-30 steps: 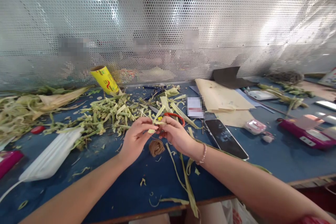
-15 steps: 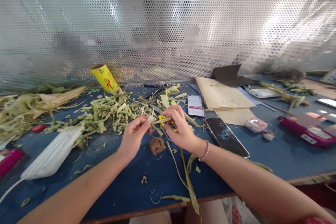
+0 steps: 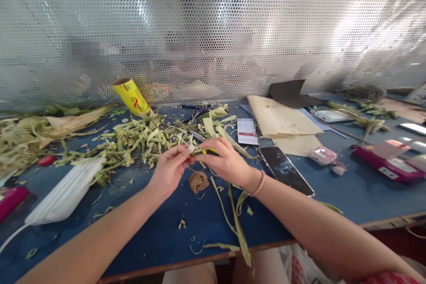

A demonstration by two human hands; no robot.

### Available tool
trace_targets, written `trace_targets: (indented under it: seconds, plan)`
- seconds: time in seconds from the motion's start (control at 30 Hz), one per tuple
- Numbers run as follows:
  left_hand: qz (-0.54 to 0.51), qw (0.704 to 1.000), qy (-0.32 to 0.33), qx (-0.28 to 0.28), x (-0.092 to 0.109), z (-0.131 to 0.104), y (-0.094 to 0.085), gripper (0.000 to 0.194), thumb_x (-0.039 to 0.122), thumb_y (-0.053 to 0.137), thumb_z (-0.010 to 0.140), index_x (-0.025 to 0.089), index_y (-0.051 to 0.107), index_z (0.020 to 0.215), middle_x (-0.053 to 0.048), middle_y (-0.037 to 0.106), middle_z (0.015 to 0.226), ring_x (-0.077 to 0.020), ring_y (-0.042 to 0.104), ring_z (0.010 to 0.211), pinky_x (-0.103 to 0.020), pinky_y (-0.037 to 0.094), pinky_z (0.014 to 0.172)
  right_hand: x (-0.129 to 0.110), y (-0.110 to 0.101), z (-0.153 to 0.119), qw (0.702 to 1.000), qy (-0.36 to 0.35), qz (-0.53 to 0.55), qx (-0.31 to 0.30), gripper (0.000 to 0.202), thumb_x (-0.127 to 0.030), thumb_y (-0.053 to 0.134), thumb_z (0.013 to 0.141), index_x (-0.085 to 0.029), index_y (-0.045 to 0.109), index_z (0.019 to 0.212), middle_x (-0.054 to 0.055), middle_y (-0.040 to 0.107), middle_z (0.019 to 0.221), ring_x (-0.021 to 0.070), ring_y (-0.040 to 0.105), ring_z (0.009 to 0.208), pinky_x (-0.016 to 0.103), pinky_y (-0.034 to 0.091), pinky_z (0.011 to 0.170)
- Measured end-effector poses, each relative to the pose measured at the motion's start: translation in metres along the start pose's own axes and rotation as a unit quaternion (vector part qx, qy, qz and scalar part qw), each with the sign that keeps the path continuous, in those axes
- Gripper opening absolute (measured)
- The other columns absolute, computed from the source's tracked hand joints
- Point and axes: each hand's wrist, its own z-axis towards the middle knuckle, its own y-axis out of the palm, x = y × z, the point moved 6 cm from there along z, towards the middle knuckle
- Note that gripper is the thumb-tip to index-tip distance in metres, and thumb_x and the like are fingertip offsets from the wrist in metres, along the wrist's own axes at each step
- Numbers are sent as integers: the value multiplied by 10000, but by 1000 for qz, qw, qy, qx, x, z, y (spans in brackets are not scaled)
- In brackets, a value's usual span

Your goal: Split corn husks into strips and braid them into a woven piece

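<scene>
My left hand [image 3: 170, 167] pinches a small pale piece of husk [image 3: 191, 147] between thumb and fingers. Fingers of my right hand [image 3: 229, 162] close on the same piece from the other side, so the two hands nearly touch. Behind the right fingers lies a pair of scissors [image 3: 197, 136]; its blades show, while the yellow handles are mostly covered. Just below the hands sits a small ball of brown twine [image 3: 199, 182]. A heap of curled, knotted green husk strips [image 3: 140, 142] spreads to the left, and long husk strips [image 3: 238, 224] hang over the front table edge.
A yellow tube [image 3: 133, 97] leans near the perforated metal screen [image 3: 206, 9]. On the right lie a dark phone [image 3: 286, 171], a lit phone [image 3: 246, 131], brown paper [image 3: 282, 117], a pink case [image 3: 322, 155] and a magenta power strip [image 3: 386, 164]. A white bundle [image 3: 66, 193] lies left.
My right hand has moved left, closing the gap to my left hand, and its fingers now meet at the pale husk piece. The view has shifted slightly.
</scene>
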Motion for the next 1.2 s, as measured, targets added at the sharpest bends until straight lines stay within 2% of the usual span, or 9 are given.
trace_targets:
  seconds: [0.17, 0.37, 0.47, 0.57, 0.77, 0.93, 1.07, 1.2]
  plan:
    - [9, 1000, -13, -12, -4, -1, 1, 153, 252, 723, 586, 140, 618, 573, 9, 583, 657, -69, 535, 572, -204, 457, 567, 2, 1, -2, 1000, -11, -8, -12, 215, -180, 474, 837, -261, 614, 979, 52, 576, 1015, 168, 495, 965, 336, 433, 837]
    - [86, 996, -3, -17, -4, -4, 4, 170, 307, 681, 650, 154, 608, 641, 10, 573, 628, -89, 535, 594, -234, 461, 600, -1, -4, 1, 999, 0, 39, -4, 145, -223, 484, 834, -220, 623, 876, 73, 582, 999, 175, 514, 939, 366, 449, 833]
    - [182, 983, 19, -33, -2, -5, 5, 190, 350, 616, 714, 163, 598, 681, 7, 581, 627, -100, 544, 606, -237, 454, 610, -4, -9, 3, 998, 2, 53, 15, 135, -223, 492, 831, -198, 621, 858, 102, 559, 1076, 193, 488, 1044, 393, 439, 891]
    - [261, 962, 54, -64, 2, -8, 9, 222, 350, 581, 742, 157, 573, 634, 18, 539, 587, -93, 514, 577, -224, 425, 583, -9, -12, 5, 998, -22, 55, 13, 137, -219, 492, 832, -176, 620, 846, 116, 546, 1154, 204, 448, 1138, 390, 437, 925]
    - [304, 947, 84, -63, 10, -10, 14, 245, 321, 595, 720, 146, 531, 559, 22, 506, 577, -85, 472, 556, -214, 390, 558, -11, -5, 4, 997, -45, 53, -16, 130, -197, 476, 844, -169, 603, 846, 69, 630, 1064, 192, 503, 1095, 361, 457, 902]
    - [300, 949, 79, -50, 10, -8, 13, 211, 305, 622, 686, 144, 546, 574, -1, 536, 638, -102, 491, 610, -218, 407, 582, -8, -2, 4, 997, -17, 67, -34, 150, -206, 441, 864, -174, 586, 847, 74, 644, 947, 149, 577, 890, 324, 470, 804]
    - [286, 953, 81, -62, 8, -8, 10, 160, 306, 584, 718, 153, 587, 671, -22, 576, 727, -124, 532, 693, -236, 437, 653, -5, -2, 6, 994, 21, 108, -16, 136, -214, 438, 866, -179, 568, 847, 65, 641, 889, 139, 574, 850, 313, 464, 797]
    - [313, 943, 93, -69, 9, -10, 13, 142, 291, 580, 712, 154, 585, 678, -31, 579, 738, -132, 551, 687, -254, 461, 665, 4, 4, 3, 978, 102, 181, -2, 106, -234, 464, 850, -191, 558, 825, 53, 614, 819, 139, 559, 808, 294, 473, 753]
